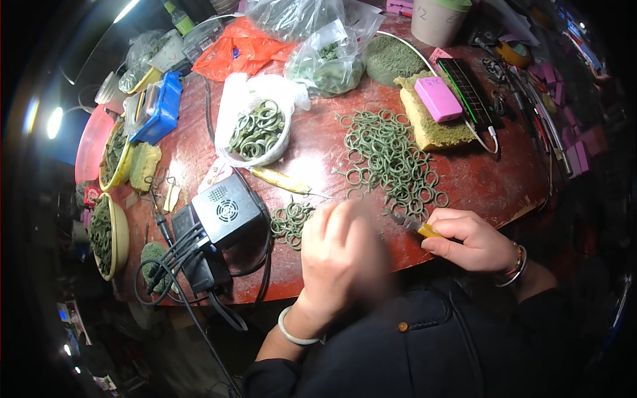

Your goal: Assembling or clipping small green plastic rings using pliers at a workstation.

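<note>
Green rings [385,152] lie in a loose pile on the red tabletop [491,189], beyond both hands.
Right hand [468,242]: fingers clasp the yellow handle of a small hand tool [430,231], its dark head directed toward the near edge of the pile. Left hand [338,249]: fingers curled, partly motion-blurred; whether it grips anything cannot be determined. Smaller ring cluster [290,224]: just left of the left hand, near the black box [229,209]. White bowl [286,137]: farther back, containing additional green rings.
</note>
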The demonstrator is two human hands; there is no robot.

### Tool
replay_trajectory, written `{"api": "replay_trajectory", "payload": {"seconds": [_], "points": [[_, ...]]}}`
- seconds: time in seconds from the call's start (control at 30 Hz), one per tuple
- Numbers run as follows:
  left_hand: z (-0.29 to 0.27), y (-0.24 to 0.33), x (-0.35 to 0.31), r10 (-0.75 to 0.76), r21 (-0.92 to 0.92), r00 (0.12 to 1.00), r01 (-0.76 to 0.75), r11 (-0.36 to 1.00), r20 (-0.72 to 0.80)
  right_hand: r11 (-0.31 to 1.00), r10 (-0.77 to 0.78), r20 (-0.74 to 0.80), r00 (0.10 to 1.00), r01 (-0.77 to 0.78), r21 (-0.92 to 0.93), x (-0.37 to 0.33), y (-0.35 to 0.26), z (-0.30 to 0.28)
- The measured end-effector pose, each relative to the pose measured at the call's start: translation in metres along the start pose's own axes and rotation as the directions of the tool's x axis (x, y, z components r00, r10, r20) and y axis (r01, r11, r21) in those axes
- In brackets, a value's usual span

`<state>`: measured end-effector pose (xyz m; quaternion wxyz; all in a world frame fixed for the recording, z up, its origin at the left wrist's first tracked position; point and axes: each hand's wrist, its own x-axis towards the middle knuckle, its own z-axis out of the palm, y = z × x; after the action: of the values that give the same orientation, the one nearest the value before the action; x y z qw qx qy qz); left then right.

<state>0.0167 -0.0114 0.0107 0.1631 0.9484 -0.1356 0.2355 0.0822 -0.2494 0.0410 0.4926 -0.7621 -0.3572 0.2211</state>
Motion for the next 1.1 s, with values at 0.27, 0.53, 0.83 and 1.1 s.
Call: {"api": "replay_trajectory", "payload": {"seconds": [0.27, 0.53, 0.83, 1.1], "points": [[-0.014, -0.014, -0.010, -0.437, -0.885, 0.826, 0.448, 0.125, 0.356, 1.000, -0.011, -0.020, 1.000, 0.012, 0.003, -0.002, 0.003, -0.001], [-0.004, -0.018, -0.026, -0.369, -0.907, 0.881, 0.381, 0.180, 0.297, 0.998, 0.051, 0.049, 0.998, -0.052, 0.027, -0.003, -0.003, -0.007], [-0.005, -0.014, -0.029, -0.400, -0.928, 0.871, 0.356, 0.109, 0.287, 1.000, 0.008, 0.157, 0.988, -0.011, 0.020, -0.002, -0.012, -0.009], [-0.003, -0.016, -0.031, -0.383, -0.921, 0.883, 0.354, 0.161, 0.273, 0.999, -0.031, 0.176, 0.984, 0.036, -0.024, 0.002, -0.015, -0.007]]}}
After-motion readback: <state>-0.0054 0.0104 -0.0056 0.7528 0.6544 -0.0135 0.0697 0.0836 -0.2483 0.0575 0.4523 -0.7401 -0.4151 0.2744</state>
